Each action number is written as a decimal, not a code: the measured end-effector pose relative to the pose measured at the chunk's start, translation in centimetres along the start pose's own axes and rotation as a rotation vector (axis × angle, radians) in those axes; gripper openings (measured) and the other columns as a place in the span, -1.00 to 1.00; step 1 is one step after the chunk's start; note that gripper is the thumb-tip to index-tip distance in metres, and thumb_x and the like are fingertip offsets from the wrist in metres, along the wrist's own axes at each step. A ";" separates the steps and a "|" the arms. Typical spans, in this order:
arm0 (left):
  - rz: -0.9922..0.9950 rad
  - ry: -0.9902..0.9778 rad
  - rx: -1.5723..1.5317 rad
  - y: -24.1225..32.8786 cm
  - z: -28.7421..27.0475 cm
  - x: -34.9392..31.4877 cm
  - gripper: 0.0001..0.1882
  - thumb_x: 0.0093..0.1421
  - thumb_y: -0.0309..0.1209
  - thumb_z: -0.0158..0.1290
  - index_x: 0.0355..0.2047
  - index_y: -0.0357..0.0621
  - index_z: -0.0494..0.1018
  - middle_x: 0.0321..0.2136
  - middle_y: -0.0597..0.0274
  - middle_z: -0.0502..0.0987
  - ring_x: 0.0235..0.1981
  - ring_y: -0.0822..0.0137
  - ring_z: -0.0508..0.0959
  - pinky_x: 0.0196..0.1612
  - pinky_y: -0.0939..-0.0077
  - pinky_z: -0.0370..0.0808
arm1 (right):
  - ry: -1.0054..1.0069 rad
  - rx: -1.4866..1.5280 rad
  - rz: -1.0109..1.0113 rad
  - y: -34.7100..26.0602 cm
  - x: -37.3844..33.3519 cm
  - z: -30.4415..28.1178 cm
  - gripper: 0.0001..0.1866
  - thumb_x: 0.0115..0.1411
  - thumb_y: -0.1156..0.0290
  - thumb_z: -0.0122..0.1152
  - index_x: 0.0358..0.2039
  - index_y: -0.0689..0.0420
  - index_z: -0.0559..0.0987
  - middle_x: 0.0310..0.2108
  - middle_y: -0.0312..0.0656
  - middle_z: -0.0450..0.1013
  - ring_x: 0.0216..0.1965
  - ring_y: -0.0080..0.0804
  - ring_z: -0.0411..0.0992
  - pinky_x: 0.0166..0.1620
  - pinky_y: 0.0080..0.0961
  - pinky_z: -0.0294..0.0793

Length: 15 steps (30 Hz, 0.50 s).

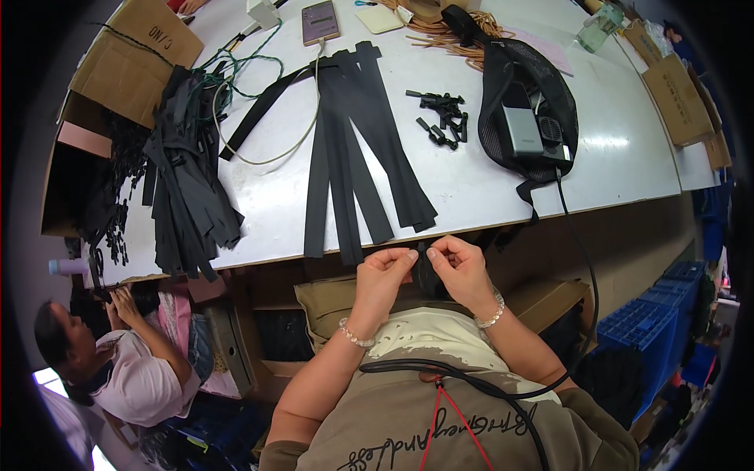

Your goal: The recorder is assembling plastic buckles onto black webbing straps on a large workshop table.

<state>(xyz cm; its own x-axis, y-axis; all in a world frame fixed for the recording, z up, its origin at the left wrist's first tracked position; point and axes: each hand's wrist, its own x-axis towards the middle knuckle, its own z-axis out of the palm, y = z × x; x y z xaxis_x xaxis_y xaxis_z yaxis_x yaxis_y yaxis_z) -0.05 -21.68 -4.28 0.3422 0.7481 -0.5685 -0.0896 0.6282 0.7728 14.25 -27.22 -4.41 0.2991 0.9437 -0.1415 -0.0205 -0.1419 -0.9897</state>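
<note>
Just off the table's near edge, my left hand (383, 273) and my right hand (463, 273) pinch a black strap (426, 275) between thumbs and fingers. Its lower part hangs down in front of my shirt. The exact spot where the fingertips meet it is small and partly hidden. Beyond my hands a fan of flat black straps (338, 157) lies on the white table (267, 196), some ends reaching the edge. Several small black plastic pieces (444, 118) form a loose pile to the right of the straps.
A mesh bag (503, 86) holds a grey device, its black cable running to me. A thick heap of black straps (184, 173) and cardboard boxes (129, 63) stand left. A phone (320, 22) lies far back. Another person (118, 353) works at left; blue crates (640, 322) stand right.
</note>
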 end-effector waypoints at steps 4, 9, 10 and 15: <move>0.038 -0.031 0.055 0.2 -0.1 -0.2 -0.85 0.10 -0.43 0.16 -0.38 -0.28 0.52 -0.52 0.36 0.53 -0.57 0.63 0.41 -0.49 0.78 0.37 | -0.024 -0.053 -0.011 -0.3 -0.2 -0.4 -0.94 0.16 0.56 0.11 -0.44 0.26 0.48 -0.55 -0.45 0.34 -0.54 -0.83 0.20 -0.51 -0.83 0.21; 0.211 -0.058 0.168 1.0 0.2 -1.2 -0.90 0.09 -0.51 0.15 -0.41 -0.30 0.51 -0.53 0.38 0.51 -0.53 0.66 0.43 -0.45 0.80 0.38 | -0.070 -0.069 -0.099 -1.1 -0.7 -0.6 -0.94 0.13 0.56 0.11 -0.40 0.29 0.47 -0.61 -0.34 0.36 -0.60 -0.74 0.26 -0.55 -0.77 0.26; 0.213 -0.057 0.167 1.2 0.2 -1.5 -0.90 0.09 -0.51 0.15 -0.41 -0.30 0.51 -0.53 0.38 0.51 -0.53 0.66 0.43 -0.45 0.80 0.38 | -0.071 -0.070 -0.100 -1.5 -0.9 -0.7 -0.94 0.13 0.56 0.11 -0.40 0.29 0.47 -0.61 -0.34 0.36 -0.60 -0.74 0.26 -0.55 -0.77 0.26; 0.290 -0.069 0.224 2.1 0.6 -3.0 -0.90 0.09 -0.51 0.15 -0.41 -0.31 0.51 -0.51 0.37 0.53 -0.49 0.66 0.45 -0.41 0.78 0.41 | -0.061 -0.153 -0.086 -3.4 -1.9 -0.6 -0.84 0.11 0.64 0.10 -0.25 0.29 0.47 -0.49 -0.26 0.44 -0.55 -0.68 0.40 -0.47 -0.75 0.41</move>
<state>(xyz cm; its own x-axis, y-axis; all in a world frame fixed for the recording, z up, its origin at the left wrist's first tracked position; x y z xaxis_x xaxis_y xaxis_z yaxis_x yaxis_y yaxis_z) -0.70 -22.69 -0.75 0.3959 0.8671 -0.3024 0.0124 0.3243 0.9459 14.29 -28.67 -0.79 0.2350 0.9700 -0.0626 0.1490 -0.0996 -0.9838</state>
